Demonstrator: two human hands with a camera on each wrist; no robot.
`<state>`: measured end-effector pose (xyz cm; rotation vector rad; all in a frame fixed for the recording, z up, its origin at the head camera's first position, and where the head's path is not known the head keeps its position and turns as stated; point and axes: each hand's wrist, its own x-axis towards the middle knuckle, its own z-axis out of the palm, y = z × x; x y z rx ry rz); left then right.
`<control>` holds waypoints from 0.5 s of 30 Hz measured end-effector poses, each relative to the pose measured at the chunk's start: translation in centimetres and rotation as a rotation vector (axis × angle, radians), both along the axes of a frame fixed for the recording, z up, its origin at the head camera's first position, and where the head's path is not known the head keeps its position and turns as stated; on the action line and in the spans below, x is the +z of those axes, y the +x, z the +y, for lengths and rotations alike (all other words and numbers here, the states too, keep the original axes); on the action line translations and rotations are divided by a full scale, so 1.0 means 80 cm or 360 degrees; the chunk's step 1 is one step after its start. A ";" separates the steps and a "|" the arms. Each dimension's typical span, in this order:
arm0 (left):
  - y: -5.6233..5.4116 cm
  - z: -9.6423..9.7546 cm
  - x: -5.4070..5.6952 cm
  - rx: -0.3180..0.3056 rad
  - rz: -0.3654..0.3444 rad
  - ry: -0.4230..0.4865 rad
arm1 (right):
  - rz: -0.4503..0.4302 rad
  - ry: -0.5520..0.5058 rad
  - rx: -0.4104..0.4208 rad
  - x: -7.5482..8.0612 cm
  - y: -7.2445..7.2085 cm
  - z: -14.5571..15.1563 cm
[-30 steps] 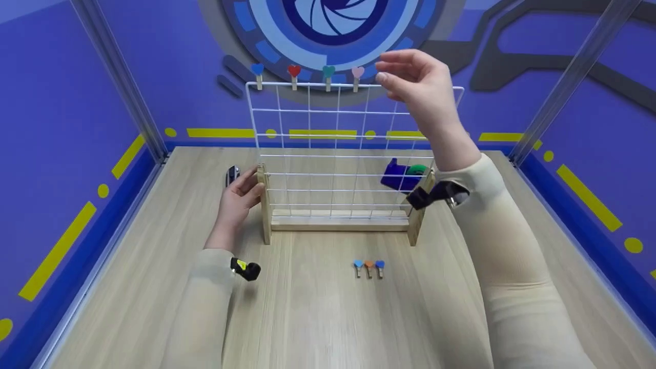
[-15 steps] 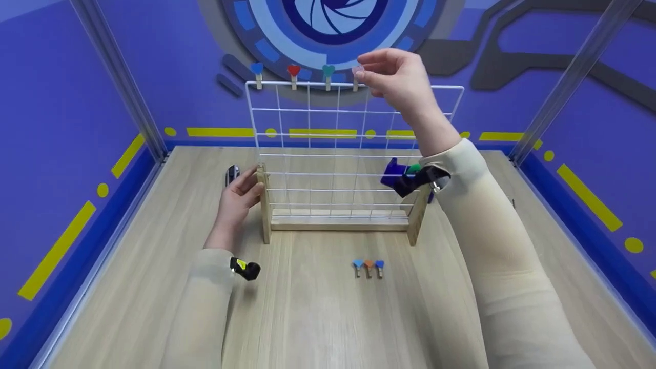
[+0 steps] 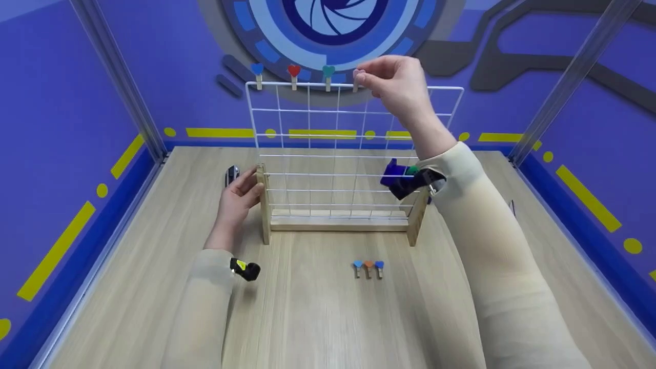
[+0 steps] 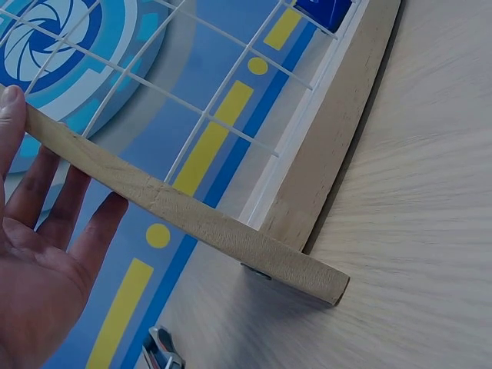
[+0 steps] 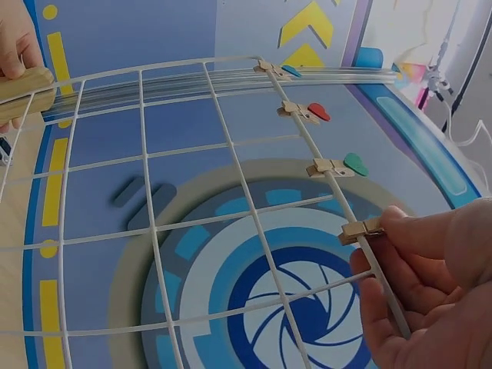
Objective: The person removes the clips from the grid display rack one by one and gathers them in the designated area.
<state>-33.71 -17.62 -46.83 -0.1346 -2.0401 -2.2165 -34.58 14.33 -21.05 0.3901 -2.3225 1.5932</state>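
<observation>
My right hand [image 3: 402, 89] pinches the pink heart clothespin [image 3: 355, 87] at the top wire of a white wire grid rack [image 3: 310, 136]. In the right wrist view this clothespin [image 5: 358, 231] straddles the wire, its heart mostly hidden by my thumb and finger. Along the same wire sit clothespins with a blue heart [image 3: 258, 70], a red heart [image 3: 293, 72] and a green heart [image 3: 328, 72]. At the rack's left side my left hand [image 3: 233, 205] grips the wooden side post [image 3: 265, 215], thumb in front and fingers behind, as the left wrist view shows.
Three heart clothespins lie on the table in front of the rack: light blue [image 3: 357, 265], orange [image 3: 368, 265] and dark blue [image 3: 379, 265]. Behind the rack stands a blue tape dispenser [image 3: 391, 173], partly covered by my right wrist camera. A small dark metallic object [image 3: 232, 174] lies behind my left hand.
My right hand has moved left along the top wire from beside the pink heart clothespin and now pinches it. The left hand stays on the side post.
</observation>
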 end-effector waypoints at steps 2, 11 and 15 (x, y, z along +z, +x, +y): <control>-0.001 0.000 0.000 0.0000 0.0000 0.0002 | 0.0017 -0.0002 -0.0017 -0.002 0.000 0.000; -0.001 -0.001 0.000 -0.0004 -0.0027 -0.0042 | 0.0047 -0.0139 0.0012 -0.006 0.000 0.002; -0.001 -0.001 0.000 -0.0008 -0.0031 -0.0024 | 0.0020 -0.0299 0.0095 -0.006 -0.001 0.006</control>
